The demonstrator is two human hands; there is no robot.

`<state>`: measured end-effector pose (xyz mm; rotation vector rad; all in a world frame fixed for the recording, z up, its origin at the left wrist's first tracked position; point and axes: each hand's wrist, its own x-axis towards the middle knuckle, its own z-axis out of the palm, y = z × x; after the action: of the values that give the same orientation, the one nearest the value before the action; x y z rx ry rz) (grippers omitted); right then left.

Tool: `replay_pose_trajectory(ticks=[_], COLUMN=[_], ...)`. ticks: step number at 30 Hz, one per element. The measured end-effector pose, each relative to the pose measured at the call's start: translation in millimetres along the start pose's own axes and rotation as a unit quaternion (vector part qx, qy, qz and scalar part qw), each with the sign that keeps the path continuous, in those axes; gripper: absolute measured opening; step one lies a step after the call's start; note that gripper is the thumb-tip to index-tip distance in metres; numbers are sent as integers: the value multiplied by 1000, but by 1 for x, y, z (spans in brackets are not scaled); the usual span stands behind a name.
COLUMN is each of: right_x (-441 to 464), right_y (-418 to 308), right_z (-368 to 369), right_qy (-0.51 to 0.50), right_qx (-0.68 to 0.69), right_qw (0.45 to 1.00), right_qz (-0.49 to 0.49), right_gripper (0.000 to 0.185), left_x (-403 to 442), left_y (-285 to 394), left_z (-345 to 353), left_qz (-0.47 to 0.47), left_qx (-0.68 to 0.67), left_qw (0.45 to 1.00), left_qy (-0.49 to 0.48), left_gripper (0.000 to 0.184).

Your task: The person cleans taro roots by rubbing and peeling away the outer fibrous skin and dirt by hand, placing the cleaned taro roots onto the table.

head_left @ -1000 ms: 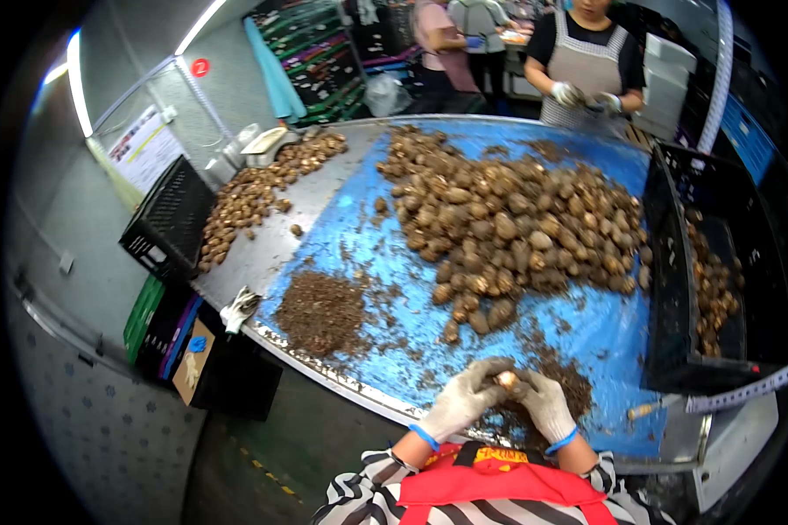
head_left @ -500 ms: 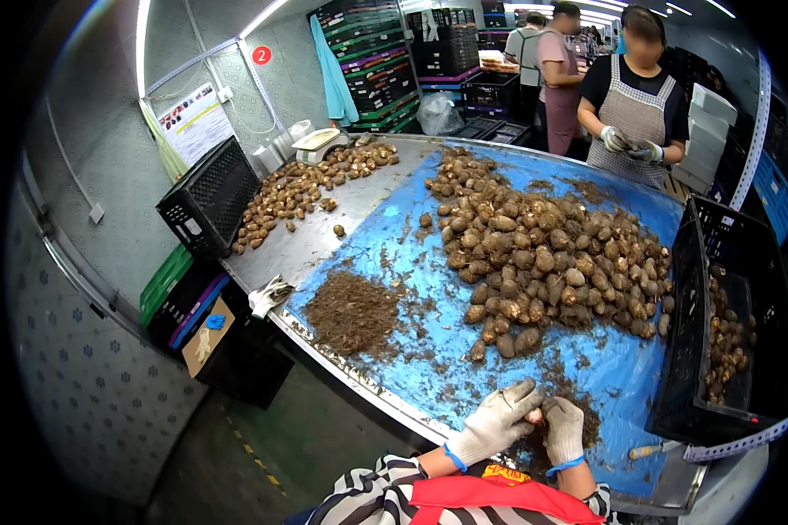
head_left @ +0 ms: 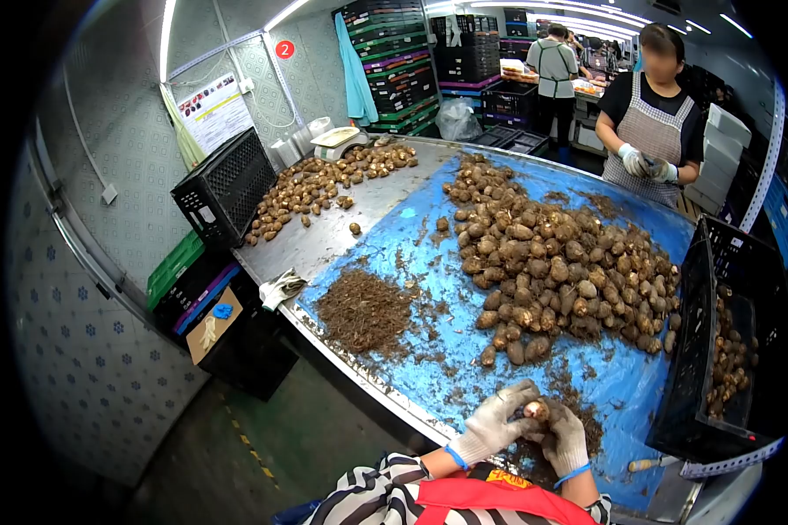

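Observation:
Above the near edge of the blue sheet, my gloved hands meet around one small taro (head_left: 535,409), whose pale cut end shows. Fingers of my left hand (head_left: 494,425) curl round its left side. My right hand (head_left: 566,438) closes on it from the right; whether a small tool is in that palm is hidden. Dark peelings and root hairs lie on the sheet under both hands. Beyond them spreads a big heap of brown, hairy taros (head_left: 560,271).
A black crate (head_left: 687,350) with taros stands at the right, a wooden-handled knife (head_left: 646,464) near it. Left are a peelings pile (head_left: 365,312), gloves (head_left: 280,288), cleaner taros (head_left: 324,186) and a scale (head_left: 336,140). A co-worker (head_left: 648,122) stands across the table.
My head view has shifted slightly, so the scene sits lower and farther right. The taro has turned its cut end upward between my hands. A person in pink at the back has left view.

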<state>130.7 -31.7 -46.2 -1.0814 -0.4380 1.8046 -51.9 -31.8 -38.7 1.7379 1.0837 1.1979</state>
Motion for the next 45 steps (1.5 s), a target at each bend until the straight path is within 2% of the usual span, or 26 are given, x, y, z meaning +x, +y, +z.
replay_pose_trajectory(ticks=[1,2,5,6,9,12,15,16,17,18,19,20,21,22,23,26,27,29,33,36,37,39,41,42,43,45], right_x=[-3,4,3,-4,-10,-5,-23,-19,-18,-16,-14,-27,-32,-31,-27,-23,-20,-20,-29,-28,-26,-21,-16,-14,-8,-7], right_y=[-3,2,14,7,5,7,-19,-21,-22,-24,-25,-42,-51,-49,-46,-39,-36,-38,-50,-51,-49,-48,-40,-37,-31,-33], right_z=[4,-12,-18,-9,-11,-21,4,7,2,-2,-7,9,14,15,11,14,15,19,39,51,52,48,40,35,25,18], right_qy=[-31,-85,-72,-35,-60,-38,-5,5,-6,-15,-21,35,30,25,23,-24,-42,-58,-57,-44,-33,-19,-11,-15,-28,-53], right_qx=[31,51,-100,-148,-151,-263,-127,-92,-120,-149,-175,-157,-215,-199,-211,-225,-215,-297,-364,-365,-399,-464,-484,-480,-486,-545], right_qw=[999,993,989,983,986,964,992,995,990,981,970,982,973,976,974,965,967,943,922,920,905,871,854,859,856,818], right_qz=[18,65,86,100,46,-23,-14,-32,-77,-123,-168,-95,-76,-88,-84,-134,-129,-140,-120,-138,-145,-159,-193,-175,-173,-179], right_gripper=[23,26,26,23,19,14,12,10,9,10,10,14,21,28,29,31,30,29,30,26,24,21,19,17,16,16], left_x=[1,0,6,2,5,7,14,14,17,11,6,14,22,22,24,23,23,22,22,27,27,25,21,16,13,9], left_y=[-1,-2,22,19,18,23,22,16,14,0,-12,6,7,2,3,5,3,0,2,-2,21,46,36,28,21,22], left_z=[-2,-10,-22,-19,-28,-26,-23,-24,-27,-23,-24,-30,-35,-39,-44,-43,-42,-41,-37,-38,-36,-31,-33,-30,-27,-27], left_qz=[-6,23,-76,-85,-33,-36,-227,-228,-249,-189,-168,-212,-244,-219,-212,-202,-203,-207,-188,-251,-250,-161,-151,-227,-194,-277], left_qx=[-29,97,91,61,49,108,-45,-128,-140,-393,-430,-453,-463,-517,-518,-506,-515,-534,-542,-438,-154,9,-81,-181,-172,-208], left_qw=[999,995,986,988,985,979,967,962,956,900,887,866,852,828,828,839,833,820,819,863,954,981,973,943,954,928], left_qy=[29,21,-116,-117,-162,-170,-110,-78,-64,-11,-8,13,10,9,-23,2,1,2,14,-32,-55,-108,-152,-160,-154,-139], left_gripper=[58,57,53,56,55,53,49,45,48,52,64,69,76,76,83,94,94,93,87,70,62,58,55,56,53,52])
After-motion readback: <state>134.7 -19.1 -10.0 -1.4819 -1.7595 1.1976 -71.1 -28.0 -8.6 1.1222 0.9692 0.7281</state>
